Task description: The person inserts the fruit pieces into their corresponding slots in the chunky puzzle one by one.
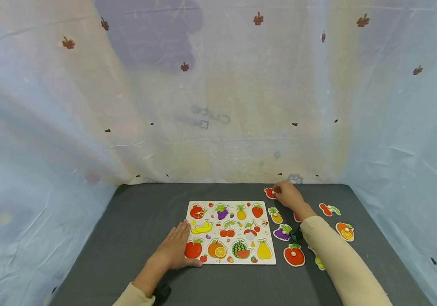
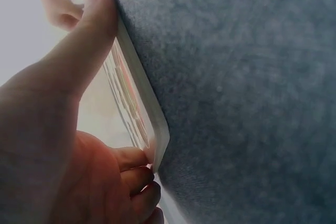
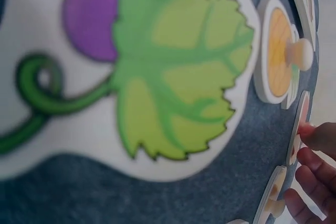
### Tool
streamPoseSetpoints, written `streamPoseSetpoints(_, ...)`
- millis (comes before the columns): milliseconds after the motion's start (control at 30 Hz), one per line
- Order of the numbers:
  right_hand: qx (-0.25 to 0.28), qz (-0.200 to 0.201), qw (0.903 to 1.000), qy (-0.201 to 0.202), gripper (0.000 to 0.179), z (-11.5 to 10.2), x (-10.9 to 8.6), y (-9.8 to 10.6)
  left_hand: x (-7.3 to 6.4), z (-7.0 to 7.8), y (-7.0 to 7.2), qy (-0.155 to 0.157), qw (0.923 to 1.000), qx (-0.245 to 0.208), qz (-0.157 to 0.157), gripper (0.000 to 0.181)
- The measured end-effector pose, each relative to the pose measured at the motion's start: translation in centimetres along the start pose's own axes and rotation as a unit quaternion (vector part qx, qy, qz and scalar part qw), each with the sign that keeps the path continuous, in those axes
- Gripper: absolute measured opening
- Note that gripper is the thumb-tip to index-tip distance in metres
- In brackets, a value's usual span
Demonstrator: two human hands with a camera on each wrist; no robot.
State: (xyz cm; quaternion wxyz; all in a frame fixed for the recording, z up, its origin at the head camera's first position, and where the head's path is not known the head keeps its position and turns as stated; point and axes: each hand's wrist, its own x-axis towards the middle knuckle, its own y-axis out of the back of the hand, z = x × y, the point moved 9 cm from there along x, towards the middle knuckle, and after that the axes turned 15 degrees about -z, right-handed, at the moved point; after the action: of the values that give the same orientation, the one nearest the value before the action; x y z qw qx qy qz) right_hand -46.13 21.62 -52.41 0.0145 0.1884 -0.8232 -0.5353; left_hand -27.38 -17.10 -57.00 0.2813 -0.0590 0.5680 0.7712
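My left hand [image 1: 174,246] rests at the near left corner of a white fruit puzzle board [image 1: 270,246], fingers along its left side and thumb at its front edge. The left wrist view shows the thumb and fingertips against the board's rim [image 2: 144,87]. Beyond the board's far right corner, my right hand [image 1: 289,196] pinches a red pomegranate puzzle piece [image 1: 269,193]. The right wrist view has my thumb and a finger at the small knob of this piece [image 3: 295,137]. Closest to that hand are a pineapple piece [image 1: 275,216] and a grape piece [image 1: 279,233].
An apple piece [image 1: 294,257] lies right of the board. Cherry [image 1: 325,209] and orange [image 1: 344,232] pieces lie farther right. My right forearm partly covers a yellow-green piece [image 1: 319,262] and a red one [image 1: 296,217]. A cloth curtain [image 1: 226,153] hangs behind the dark table [image 1: 149,195].
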Motion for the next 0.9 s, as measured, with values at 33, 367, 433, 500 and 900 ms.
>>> streamPoseSetpoints(33,0.001,0.003,1.0000,0.000,0.019,0.0,-0.1,0.1,0.1,-0.1,0.0,-0.002,1.0000,-0.002,0.003,0.138)
streamPoseSetpoints(367,0.000,0.019,0.9998,0.006,0.020,-1.0,-1.1,0.5,0.5,-0.4,0.0,-0.004,0.9998,-0.017,0.003,0.142)
streamPoseSetpoints(433,0.003,0.022,0.9997,0.013,0.020,-1.3,-1.2,0.5,0.1,0.0,0.2,-0.002,0.9999,-0.016,0.000,0.141)
streamPoseSetpoints(500,0.003,0.025,0.9995,0.020,0.020,-1.8,-1.3,0.4,0.0,0.0,0.3,-0.004,0.9998,-0.017,0.000,0.141)
streamPoseSetpoints(900,-0.020,0.011,0.9974,0.069,0.012,-5.7,-1.0,-1.1,-1.4,1.5,1.2,0.008,0.9999,-0.003,-0.013,0.135)
